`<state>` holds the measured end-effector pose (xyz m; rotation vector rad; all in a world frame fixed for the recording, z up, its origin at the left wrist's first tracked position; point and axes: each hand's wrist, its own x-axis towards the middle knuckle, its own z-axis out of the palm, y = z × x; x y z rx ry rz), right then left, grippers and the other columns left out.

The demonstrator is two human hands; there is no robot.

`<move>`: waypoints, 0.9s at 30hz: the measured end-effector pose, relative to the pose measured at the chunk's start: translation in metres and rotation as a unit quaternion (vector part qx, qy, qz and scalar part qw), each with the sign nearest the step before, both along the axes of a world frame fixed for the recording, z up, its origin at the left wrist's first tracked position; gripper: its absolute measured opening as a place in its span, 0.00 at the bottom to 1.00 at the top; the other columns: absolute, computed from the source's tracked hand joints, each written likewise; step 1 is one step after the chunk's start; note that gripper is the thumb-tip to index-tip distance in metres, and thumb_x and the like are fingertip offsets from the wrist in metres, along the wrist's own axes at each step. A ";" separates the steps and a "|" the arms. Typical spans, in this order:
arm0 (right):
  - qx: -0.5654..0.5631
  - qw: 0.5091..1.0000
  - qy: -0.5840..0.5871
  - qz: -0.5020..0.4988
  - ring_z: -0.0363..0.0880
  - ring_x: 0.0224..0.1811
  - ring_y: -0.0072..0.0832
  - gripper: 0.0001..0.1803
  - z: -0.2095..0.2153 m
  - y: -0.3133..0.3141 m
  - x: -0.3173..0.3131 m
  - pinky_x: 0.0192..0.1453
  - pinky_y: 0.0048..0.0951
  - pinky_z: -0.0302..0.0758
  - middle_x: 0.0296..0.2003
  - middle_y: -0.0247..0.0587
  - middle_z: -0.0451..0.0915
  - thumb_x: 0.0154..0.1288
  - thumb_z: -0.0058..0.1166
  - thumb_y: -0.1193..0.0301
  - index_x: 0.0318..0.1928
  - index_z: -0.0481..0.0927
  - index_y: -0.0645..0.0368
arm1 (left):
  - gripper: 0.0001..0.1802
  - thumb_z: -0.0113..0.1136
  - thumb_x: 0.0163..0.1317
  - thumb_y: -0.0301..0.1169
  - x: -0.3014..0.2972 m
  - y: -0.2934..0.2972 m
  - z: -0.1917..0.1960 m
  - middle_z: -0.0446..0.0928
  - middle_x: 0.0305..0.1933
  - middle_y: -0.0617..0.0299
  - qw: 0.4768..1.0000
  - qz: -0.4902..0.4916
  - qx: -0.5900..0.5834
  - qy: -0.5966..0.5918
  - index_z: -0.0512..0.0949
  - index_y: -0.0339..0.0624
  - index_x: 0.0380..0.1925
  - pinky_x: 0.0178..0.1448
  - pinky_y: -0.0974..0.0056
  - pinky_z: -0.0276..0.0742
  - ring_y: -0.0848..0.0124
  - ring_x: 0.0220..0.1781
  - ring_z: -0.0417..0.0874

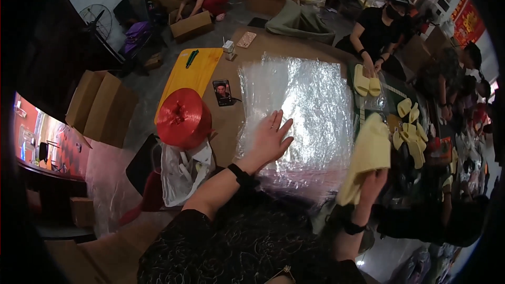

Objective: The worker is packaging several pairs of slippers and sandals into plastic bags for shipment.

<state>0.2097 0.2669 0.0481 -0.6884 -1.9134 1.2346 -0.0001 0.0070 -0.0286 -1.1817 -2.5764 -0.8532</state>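
Note:
My left hand [271,139] lies with its fingers spread on a stack of clear plastic bags [315,94] in front of me. It holds nothing. In my right hand [374,181], at the stack's right edge, is a pale yellow piece [374,144], soft-looking and upright. Whether it is cloth, foam or footwear I cannot tell. My right fingers are partly hidden behind it. Beyond it on the right, a co-worker's hands [374,68] touch a pair of pale yellow slippers [363,81]. More yellow slippers [413,134] lie in a loose heap nearer to me.
Left of the bags stand a large red twine roll [181,121] and a yellow board [205,63] with a green cutter [192,59]. A black phone [222,93] and a pink phone [246,39] lie on the brown tabletop [279,43]. Cardboard boxes [192,26] stand on the floor.

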 end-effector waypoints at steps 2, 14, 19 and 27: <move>-0.023 0.999 0.006 0.030 0.74 0.49 0.30 0.22 0.000 -0.040 -0.038 0.54 0.30 0.71 0.48 0.45 0.77 0.60 0.49 0.81 0.57 0.71 0.69 | 0.30 0.53 0.65 0.44 -0.001 0.002 -0.008 0.54 0.73 0.37 1.000 0.005 0.006 -0.015 0.68 0.45 0.65 0.74 0.45 0.52 0.42 0.75 0.52; 0.214 0.929 -0.300 -0.031 0.76 0.34 0.55 0.25 -0.052 -0.088 -0.105 0.39 0.50 0.71 0.29 0.57 0.76 0.65 0.55 0.52 0.29 0.73 0.66 | 0.38 0.50 0.64 0.51 -0.006 -0.002 -0.011 0.48 0.75 0.38 0.997 0.008 -0.045 -0.060 0.61 0.43 0.69 0.76 0.43 0.45 0.43 0.77 0.47; 0.203 0.949 -0.232 -0.060 0.77 0.36 0.56 0.19 -0.060 -0.056 -0.070 0.40 0.48 0.73 0.32 0.59 0.79 0.63 0.58 0.60 0.36 0.76 0.68 | 0.53 0.59 0.52 0.64 -0.008 -0.014 0.019 0.46 0.76 0.37 0.990 -0.052 -0.100 -0.079 0.55 0.46 0.72 0.77 0.44 0.43 0.43 0.78 0.41; 0.137 0.951 -0.266 -0.081 0.78 0.32 0.49 0.14 -0.036 -0.060 -0.015 0.36 0.42 0.72 0.29 0.53 0.79 0.61 0.59 0.66 0.37 0.76 0.67 | 0.38 0.54 0.62 0.57 0.008 -0.016 0.023 0.52 0.76 0.51 0.962 -0.207 -0.172 -0.039 0.63 0.55 0.69 0.79 0.49 0.43 0.52 0.79 0.47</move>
